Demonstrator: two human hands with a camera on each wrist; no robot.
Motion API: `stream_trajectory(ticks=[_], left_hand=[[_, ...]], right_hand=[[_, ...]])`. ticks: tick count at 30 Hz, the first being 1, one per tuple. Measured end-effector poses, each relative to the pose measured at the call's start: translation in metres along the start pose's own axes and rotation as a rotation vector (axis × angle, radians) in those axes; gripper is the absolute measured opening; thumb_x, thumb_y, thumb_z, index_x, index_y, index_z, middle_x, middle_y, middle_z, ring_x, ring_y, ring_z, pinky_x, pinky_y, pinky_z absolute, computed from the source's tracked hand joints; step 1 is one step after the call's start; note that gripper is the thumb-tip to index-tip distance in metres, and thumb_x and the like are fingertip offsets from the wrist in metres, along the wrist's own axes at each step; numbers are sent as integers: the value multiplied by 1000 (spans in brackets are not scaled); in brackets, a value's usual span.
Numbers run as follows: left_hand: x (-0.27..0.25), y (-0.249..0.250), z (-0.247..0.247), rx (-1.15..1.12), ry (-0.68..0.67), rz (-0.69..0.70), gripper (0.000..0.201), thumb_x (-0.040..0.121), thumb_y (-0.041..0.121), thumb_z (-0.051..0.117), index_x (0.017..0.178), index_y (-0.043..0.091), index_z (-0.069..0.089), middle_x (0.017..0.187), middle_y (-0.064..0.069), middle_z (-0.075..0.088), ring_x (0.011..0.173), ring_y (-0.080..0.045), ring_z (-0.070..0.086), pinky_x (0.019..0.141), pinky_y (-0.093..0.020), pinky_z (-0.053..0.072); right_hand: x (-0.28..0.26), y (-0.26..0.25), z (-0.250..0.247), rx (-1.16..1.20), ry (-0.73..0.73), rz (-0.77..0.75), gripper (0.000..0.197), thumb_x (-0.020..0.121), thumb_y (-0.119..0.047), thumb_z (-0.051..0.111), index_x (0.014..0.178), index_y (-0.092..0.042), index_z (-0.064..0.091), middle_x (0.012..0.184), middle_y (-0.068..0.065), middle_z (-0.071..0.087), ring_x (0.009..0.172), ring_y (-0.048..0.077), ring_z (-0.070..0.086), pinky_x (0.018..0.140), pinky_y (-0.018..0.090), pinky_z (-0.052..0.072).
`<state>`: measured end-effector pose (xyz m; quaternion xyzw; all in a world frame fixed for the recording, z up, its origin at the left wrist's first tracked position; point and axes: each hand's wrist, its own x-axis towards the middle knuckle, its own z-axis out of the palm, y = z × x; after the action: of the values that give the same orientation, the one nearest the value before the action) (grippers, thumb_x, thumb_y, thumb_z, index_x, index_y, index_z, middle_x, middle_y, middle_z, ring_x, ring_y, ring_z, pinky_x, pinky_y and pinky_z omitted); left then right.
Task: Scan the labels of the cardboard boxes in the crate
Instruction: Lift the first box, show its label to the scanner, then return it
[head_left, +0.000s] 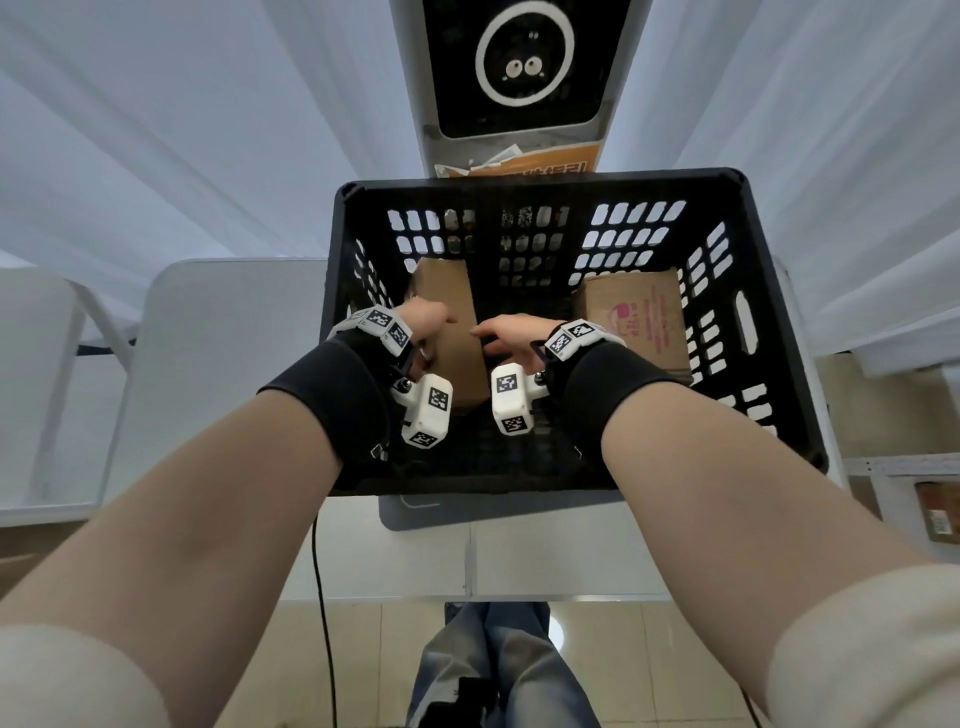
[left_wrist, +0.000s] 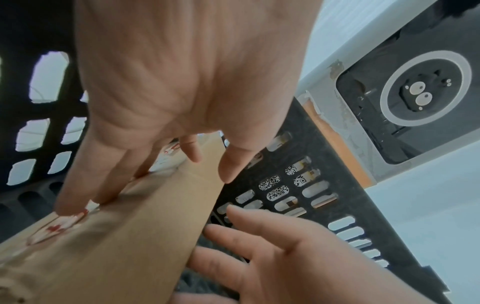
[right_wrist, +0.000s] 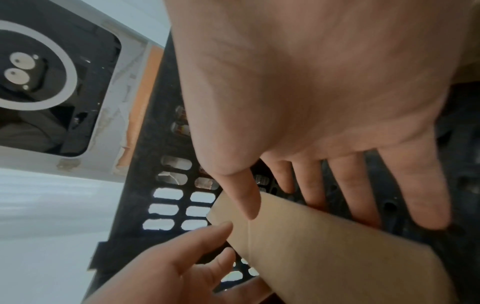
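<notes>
Your left hand (head_left: 426, 325) and right hand (head_left: 511, 335), fingers spread and loose, flank the plain cardboard box (head_left: 452, 322) at the left of the black crate (head_left: 769, 312), touching its sides; its long axis runs near-to-far.

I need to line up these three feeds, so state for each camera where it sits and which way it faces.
Head: on the person's head, facing down into the black crate; both forearms, the left hand and the right hand show, also the legs.
Left wrist: on the left wrist, facing along the left hand's fingers, which touch the cardboard box.
Right wrist: on the right wrist, facing along the right hand's fingers beside that box.
Shared: both wrist views show the box, both hands and the scanner.
</notes>
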<state>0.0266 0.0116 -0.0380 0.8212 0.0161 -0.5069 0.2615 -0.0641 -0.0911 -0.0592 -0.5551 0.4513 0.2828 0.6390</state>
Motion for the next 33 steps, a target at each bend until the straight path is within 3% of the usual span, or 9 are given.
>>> stream_trajectory(ticks=[6, 9, 11, 14, 16, 19, 25, 30, 33], left_hand=[[4, 1, -7, -133, -28, -59, 56, 83, 34, 59, 128, 9, 39, 106, -17, 58, 85, -38, 65, 89, -58, 49], [2, 2, -10, -140, -85, -54, 42, 78, 41, 57, 100, 5, 50, 67, -5, 50, 54, -20, 48, 89, -47, 44], [-19, 10, -12, -118, -136, -32, 43, 82, 45, 54, 100, 7, 56, 74, -6, 63, 62, -27, 60, 93, -48, 45], [-54, 23, -14, -113, -196, 39, 51, 96, 43, 42, 131, 6, 49, 122, -13, 64, 92, -40, 69, 81, -48, 54], [-75, 30, -17, -97, -214, 72, 42, 99, 41, 38, 117, 6, 52, 117, -11, 66, 91, -38, 71, 84, -49, 54], [-108, 42, -21, -65, -195, 133, 50, 98, 42, 39, 127, 3, 51, 116, -10, 67, 88, -35, 73, 89, -51, 54], [-169, 64, -28, -85, -253, 251, 44, 101, 34, 41, 131, 4, 52, 119, -9, 64, 106, -35, 67, 99, -45, 48], [-206, 73, -46, -163, -157, 328, 18, 91, 23, 60, 106, 13, 65, 113, -6, 63, 97, -27, 66, 95, -43, 50], [-209, 75, -56, -72, -22, 358, 55, 74, 37, 77, 121, 15, 57, 124, -8, 55, 101, -28, 59, 89, -45, 52]], right_hand=[[-12, -8, 4, -51, 94, -27, 51, 87, -38, 59, 127, -8, 47, 114, 13, 63, 106, 35, 64, 100, 49, 50], [-27, -12, 3, -98, 169, -40, 45, 86, -40, 60, 118, -9, 49, 91, 11, 56, 78, 26, 60, 68, 33, 52], [-39, -13, -1, -138, 200, -46, 51, 86, -42, 61, 124, -11, 48, 91, 9, 52, 79, 24, 58, 65, 33, 49], [-59, -12, -9, -184, 218, -72, 58, 88, -43, 60, 134, -11, 48, 104, 9, 53, 99, 26, 60, 93, 38, 49], [-75, -14, -14, -226, 255, -94, 68, 83, -49, 65, 137, -11, 47, 113, 9, 55, 102, 27, 58, 93, 39, 48], [-109, -23, -16, -266, 310, -122, 83, 74, -55, 71, 140, -12, 45, 136, 10, 54, 110, 29, 55, 88, 38, 48], [-176, -40, -23, -384, 412, -243, 56, 77, -34, 75, 123, -9, 55, 99, 4, 58, 74, 13, 56, 53, 22, 39], [-231, -45, -33, -234, 418, -308, 72, 66, -45, 78, 122, -7, 54, 109, 7, 67, 99, 23, 65, 91, 36, 54], [-253, -49, -40, -143, 395, -383, 71, 69, -46, 76, 124, -7, 53, 116, 12, 66, 109, 30, 64, 101, 46, 51]])
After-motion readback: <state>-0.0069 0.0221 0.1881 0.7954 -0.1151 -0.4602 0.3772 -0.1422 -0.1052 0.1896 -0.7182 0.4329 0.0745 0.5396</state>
